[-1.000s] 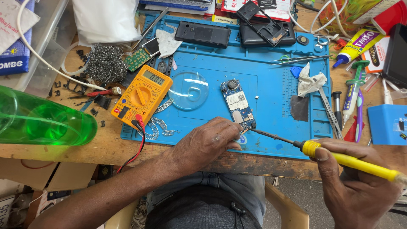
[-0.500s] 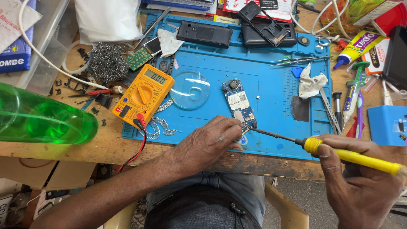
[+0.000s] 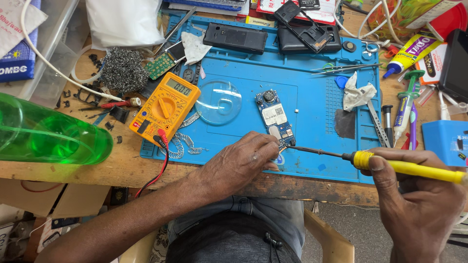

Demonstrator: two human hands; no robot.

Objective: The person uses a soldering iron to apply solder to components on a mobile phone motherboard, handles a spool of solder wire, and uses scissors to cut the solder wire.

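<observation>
My left hand (image 3: 243,163) pinned the near end of the small circuit board (image 3: 274,118) on the blue mat (image 3: 312,97), steadying it | right hand (image 3: 419,195) closed its grip around the yellow-handled soldering iron (image 3: 390,164), tip at the board's near edge | multimeter (image 3: 165,108) lay left.

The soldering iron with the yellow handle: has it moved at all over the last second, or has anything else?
Hardly. The soldering iron stays in the right hand, tip at the lower end of the blue circuit board. The left hand still rests at that end. The yellow multimeter has not moved.
</observation>
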